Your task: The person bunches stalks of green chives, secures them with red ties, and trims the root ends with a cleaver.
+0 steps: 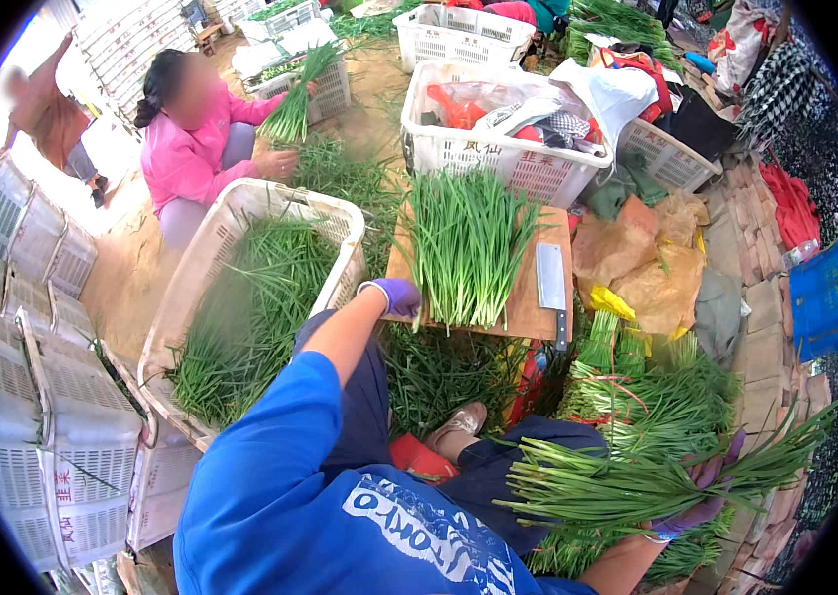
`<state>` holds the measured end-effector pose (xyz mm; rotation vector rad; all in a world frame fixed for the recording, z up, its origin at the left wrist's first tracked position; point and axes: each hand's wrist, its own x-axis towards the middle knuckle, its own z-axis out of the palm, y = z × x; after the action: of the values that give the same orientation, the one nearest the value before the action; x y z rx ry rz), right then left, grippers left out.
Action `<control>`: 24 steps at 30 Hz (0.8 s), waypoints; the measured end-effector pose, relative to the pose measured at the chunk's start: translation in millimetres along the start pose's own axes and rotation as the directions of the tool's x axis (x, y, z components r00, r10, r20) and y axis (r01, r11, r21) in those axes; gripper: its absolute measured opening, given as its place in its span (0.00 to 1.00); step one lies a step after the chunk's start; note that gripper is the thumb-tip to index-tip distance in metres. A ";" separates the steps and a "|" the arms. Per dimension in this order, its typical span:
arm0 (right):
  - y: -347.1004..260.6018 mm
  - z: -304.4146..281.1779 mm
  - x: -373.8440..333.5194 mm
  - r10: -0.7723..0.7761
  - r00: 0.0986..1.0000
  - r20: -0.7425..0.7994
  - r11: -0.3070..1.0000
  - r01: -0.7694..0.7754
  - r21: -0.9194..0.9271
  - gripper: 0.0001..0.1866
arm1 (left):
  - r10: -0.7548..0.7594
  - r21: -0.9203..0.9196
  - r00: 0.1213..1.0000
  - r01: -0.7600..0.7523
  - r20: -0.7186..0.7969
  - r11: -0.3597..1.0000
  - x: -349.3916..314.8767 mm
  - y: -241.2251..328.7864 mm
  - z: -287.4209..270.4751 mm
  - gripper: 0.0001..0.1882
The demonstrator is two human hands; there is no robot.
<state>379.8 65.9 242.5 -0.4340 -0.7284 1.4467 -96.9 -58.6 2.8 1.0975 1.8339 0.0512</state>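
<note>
One greens pile (464,243) lies untied on the board (521,302), banded bundles (617,372) beyond its near-right corner; right hand (682,519) clasps a bunch (588,486), left hand (399,296) grip unclear

Right gloved fingers (689,515) hold a green bundle (598,483).

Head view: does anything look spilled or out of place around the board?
Yes: loose greens lie tangled below the board, unlike the neat bunch on it. The cleaver, its handle at the board's near edge, could get knocked.
</note>
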 end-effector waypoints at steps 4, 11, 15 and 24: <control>-2.6 -11.3 3.2 0.000 0.985 0.173 0.997 -0.013 0.073 0.24 | 0.154 0.442 0.988 -0.136 -0.006 0.887 -64.4 18.1 -13.6 0.10; -24.2 -17.6 -6.8 0.001 0.943 0.334 0.986 -0.057 0.158 0.25 | 0.259 0.217 0.946 -0.300 0.197 0.929 -245.4 107.0 5.8 0.12; -35.3 -4.1 -14.3 0.022 0.645 0.764 0.942 -0.268 0.200 0.28 | 0.353 0.247 0.889 -0.426 0.291 0.870 -287.8 115.6 33.5 0.12; -71.1 58.6 -62.3 -0.059 0.551 0.833 0.926 -0.281 0.251 0.32 | 0.489 0.413 0.834 -0.364 -0.254 0.835 -292.3 124.1 38.9 0.12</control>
<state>394.2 -11.8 320.7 0.5907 -1.1640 1.8685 52.0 -204.4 245.6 1.8530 1.9066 0.2083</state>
